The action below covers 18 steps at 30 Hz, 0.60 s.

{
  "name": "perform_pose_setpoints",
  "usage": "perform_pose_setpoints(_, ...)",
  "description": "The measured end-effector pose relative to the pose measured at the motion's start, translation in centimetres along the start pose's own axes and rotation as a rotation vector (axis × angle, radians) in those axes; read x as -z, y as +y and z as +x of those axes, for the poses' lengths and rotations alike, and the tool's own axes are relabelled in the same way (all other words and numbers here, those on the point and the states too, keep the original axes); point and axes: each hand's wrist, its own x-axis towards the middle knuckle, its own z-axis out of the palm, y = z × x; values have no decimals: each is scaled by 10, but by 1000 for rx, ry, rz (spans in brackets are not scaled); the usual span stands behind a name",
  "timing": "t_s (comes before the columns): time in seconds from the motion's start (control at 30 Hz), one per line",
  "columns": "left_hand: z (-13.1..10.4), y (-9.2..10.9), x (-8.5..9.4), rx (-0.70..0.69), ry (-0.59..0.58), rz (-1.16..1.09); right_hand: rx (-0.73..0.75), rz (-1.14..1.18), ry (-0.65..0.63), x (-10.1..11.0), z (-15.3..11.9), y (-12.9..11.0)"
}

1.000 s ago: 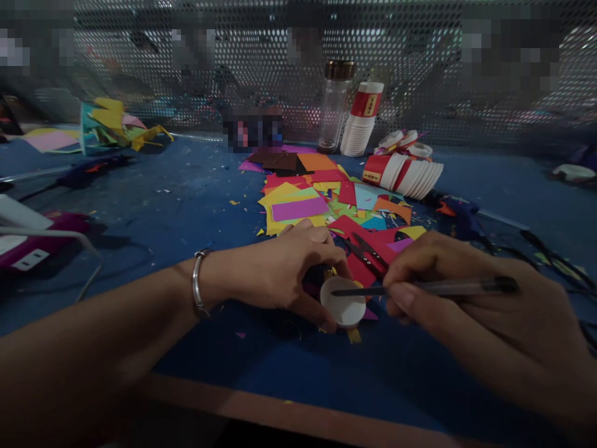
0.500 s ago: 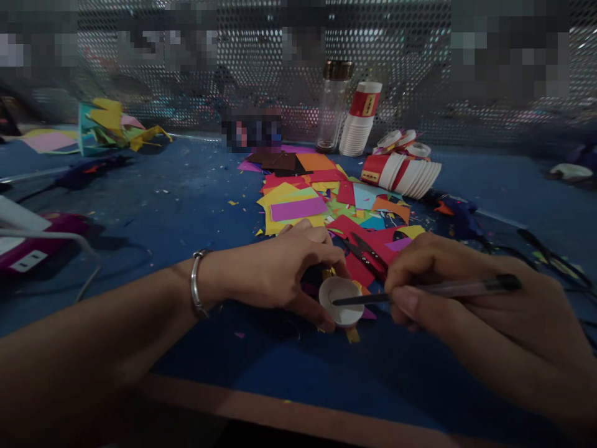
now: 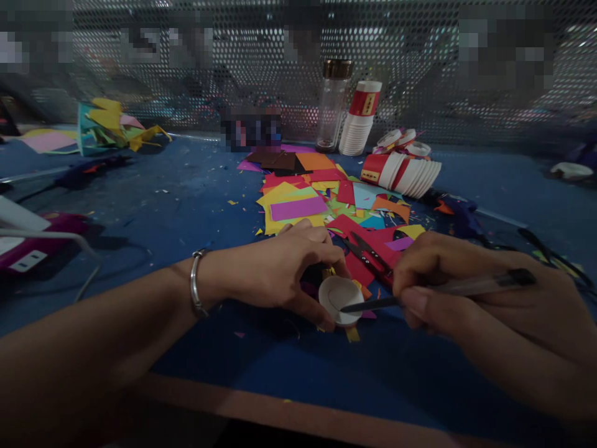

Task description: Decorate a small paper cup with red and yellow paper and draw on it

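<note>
Over the blue table (image 3: 186, 199), left fingers (image 3: 319, 313) bracket a white cup (image 3: 344, 292).

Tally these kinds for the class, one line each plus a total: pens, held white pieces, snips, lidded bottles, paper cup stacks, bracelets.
Pen, in the right hand: 1
Round white piece, in the left hand: 1
Snips: 1
Lidded bottle: 1
Paper cup stacks: 2, standing stack and lying stack
Bracelet: 1
Total: 7
</note>
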Motion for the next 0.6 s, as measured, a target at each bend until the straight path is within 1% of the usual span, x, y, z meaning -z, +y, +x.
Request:
perform_pose_setpoints(0.23, 0, -1, -1, -4, -5, 12, -8, -13, 18, 1, -1, 2)
perform_pose_setpoints(0.6, -1, -2, -1, 14, -12, 30, 51, -102, 34, 6, 1, 6)
